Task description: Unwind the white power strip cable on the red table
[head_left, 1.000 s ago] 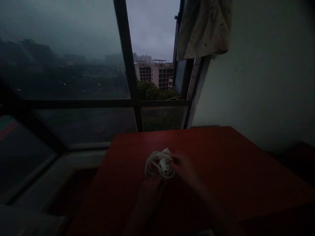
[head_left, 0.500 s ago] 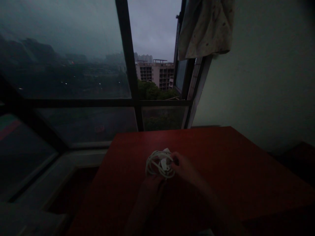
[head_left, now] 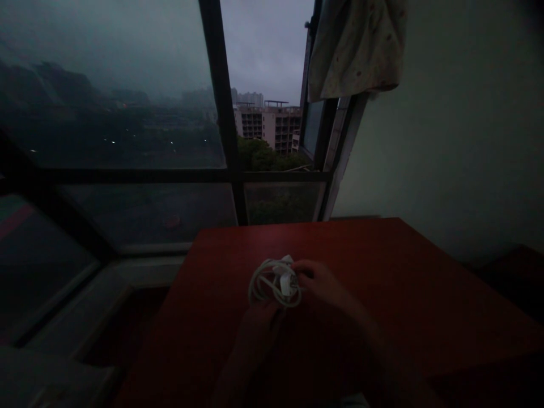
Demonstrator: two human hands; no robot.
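Note:
A pale coiled cable [head_left: 257, 281] is held just above or on the red-brown table [head_left: 357, 249]; the dim light hides which. White plug-like pieces [head_left: 287, 283] sit among its loops at the right side. My left hand [head_left: 260, 326] is closed on the near edge of the coil, its thumb and fingers in shadow. From the right, my right hand [head_left: 321, 282] reaches in with thumb and index finger pinched at the coil's edge, beside the white pieces. Its other fingers are partly hidden.
Beyond the table stand dark window frames [head_left: 232, 153], with one section open at the right. A patterned cloth [head_left: 357, 54] hangs beside it. A pale wall [head_left: 446, 136] is on the right. A small pale object [head_left: 355, 401] shows at the bottom edge.
The coil has shifted slightly left and its loops look looser. My right hand's fingers have moved a little around the coil's right edge, and the white pieces show more.

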